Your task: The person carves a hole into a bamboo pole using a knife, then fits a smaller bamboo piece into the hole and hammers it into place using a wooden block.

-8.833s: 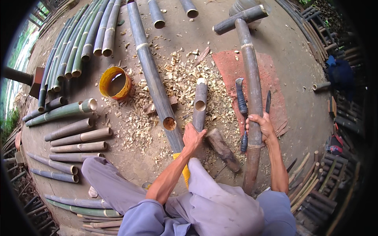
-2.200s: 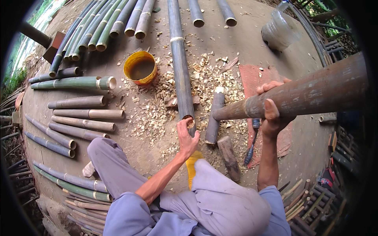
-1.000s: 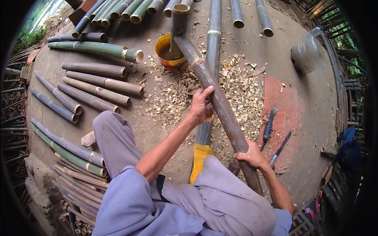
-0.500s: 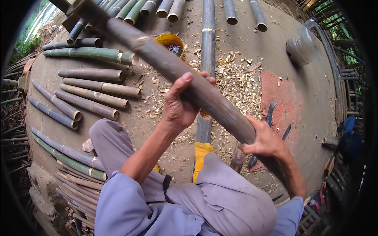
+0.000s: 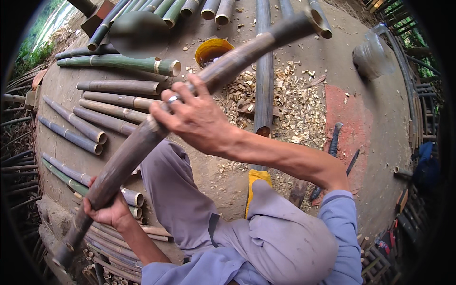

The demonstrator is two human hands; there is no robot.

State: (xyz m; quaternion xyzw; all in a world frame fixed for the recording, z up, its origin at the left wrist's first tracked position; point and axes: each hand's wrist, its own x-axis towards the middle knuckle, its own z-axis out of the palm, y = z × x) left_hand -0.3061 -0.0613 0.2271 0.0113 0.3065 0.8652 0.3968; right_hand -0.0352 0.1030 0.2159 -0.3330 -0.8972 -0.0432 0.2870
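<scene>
I hold a long grey-brown bamboo pole (image 5: pixel 126 164) slantwise across the view, from the lower left to an open end at the upper right. My right hand (image 5: pixel 190 111), wearing a ring, reaches across from the right and wraps over the pole's middle. Lower down, my left hand (image 5: pixel 111 206) grips it from beneath near the left end. Under and beyond the pole, another dark bamboo pole (image 5: pixel 263 90) lies lengthwise on the ground, its hollow cut opening in front of my yellow boot (image 5: pixel 259 183).
Pale wood chips (image 5: pixel 294 104) are scattered around the lying pole. A red mat (image 5: pixel 349 114) holds a dark-handled blade tool (image 5: pixel 335 140). Beyond are a yellow bucket (image 5: pixel 213 47) and a clear plastic jug (image 5: pixel 373 59). Several bamboo lengths (image 5: pixel 118 87) lie along the left.
The bamboo pole has swung round, its far end going from upper left to upper right. My right hand has crossed to its middle; my left hand has shifted to the lower left.
</scene>
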